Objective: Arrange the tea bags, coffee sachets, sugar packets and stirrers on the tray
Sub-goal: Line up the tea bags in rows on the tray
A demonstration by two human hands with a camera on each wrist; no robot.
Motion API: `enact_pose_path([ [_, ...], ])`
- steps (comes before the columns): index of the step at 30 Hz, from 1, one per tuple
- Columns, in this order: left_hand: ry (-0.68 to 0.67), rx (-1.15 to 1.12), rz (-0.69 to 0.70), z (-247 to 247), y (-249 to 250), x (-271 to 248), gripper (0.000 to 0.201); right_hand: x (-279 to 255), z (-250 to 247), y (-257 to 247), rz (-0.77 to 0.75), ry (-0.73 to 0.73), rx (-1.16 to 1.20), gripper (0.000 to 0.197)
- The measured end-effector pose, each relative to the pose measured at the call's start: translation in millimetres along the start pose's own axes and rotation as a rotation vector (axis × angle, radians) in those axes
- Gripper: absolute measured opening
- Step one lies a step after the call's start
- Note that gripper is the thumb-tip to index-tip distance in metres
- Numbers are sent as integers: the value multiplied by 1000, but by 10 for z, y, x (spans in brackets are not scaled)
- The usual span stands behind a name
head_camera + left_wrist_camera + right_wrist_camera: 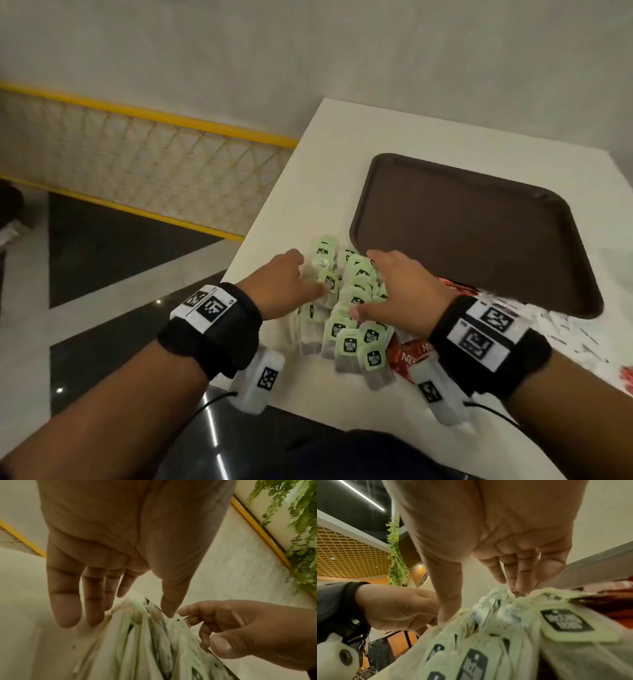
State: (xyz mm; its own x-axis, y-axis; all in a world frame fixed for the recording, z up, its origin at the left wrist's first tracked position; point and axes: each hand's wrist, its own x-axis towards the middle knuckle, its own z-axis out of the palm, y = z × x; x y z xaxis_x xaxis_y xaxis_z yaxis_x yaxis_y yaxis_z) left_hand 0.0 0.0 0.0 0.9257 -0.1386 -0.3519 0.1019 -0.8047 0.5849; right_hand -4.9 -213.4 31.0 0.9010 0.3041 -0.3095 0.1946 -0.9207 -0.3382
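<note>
A heap of tea bags [346,308] with green tags lies on the white table [325,164], just off the near left corner of the brown tray [479,222], which holds nothing. My left hand [305,277] touches the heap's left side with straight fingers. My right hand [383,284] lies spread over its right side, fingertips by the tray rim, thumb on the bags. Up close, the left hand [133,599] reaches the tea bags [145,642] with its fingertips. The right hand [479,601] hovers over the tea bags [488,642]. No stirrers show.
Red coffee sachets [406,356] lie under my right wrist, and more peek out at the tray's near edge. White sugar packets [565,329] spread to the right. The table's left edge [270,205] drops to the floor beside a yellow railing [147,164].
</note>
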Motion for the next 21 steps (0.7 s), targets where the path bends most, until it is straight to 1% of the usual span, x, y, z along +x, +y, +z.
enact_pose_path([
  [3, -16, 3, -1, 51, -6, 36, 64, 64, 65, -38, 29, 1, -43, 86],
  [5, -15, 8, 20, 73, -9, 41, 60, 58, 100, -72, 59, 16, -76, 85],
  [9, 65, 9, 73, 60, -17, 21, 50, 25, 147, -95, 45, 96, -81, 70],
  [13, 131, -37, 130, 58, -10, 5, 40, 8, 221, -54, 43, 121, 56, 36],
  [14, 139, -45, 145, 60, -7, 2, 37, -3, 227, -44, 35, 129, 90, 31],
  [17, 156, -64, 176, 64, 17, 3, 32, -25, 198, -1, 17, 142, 165, 23],
  [21, 182, -46, 182, 59, 70, 46, 30, -23, 61, 101, -58, 173, 269, 24],
])
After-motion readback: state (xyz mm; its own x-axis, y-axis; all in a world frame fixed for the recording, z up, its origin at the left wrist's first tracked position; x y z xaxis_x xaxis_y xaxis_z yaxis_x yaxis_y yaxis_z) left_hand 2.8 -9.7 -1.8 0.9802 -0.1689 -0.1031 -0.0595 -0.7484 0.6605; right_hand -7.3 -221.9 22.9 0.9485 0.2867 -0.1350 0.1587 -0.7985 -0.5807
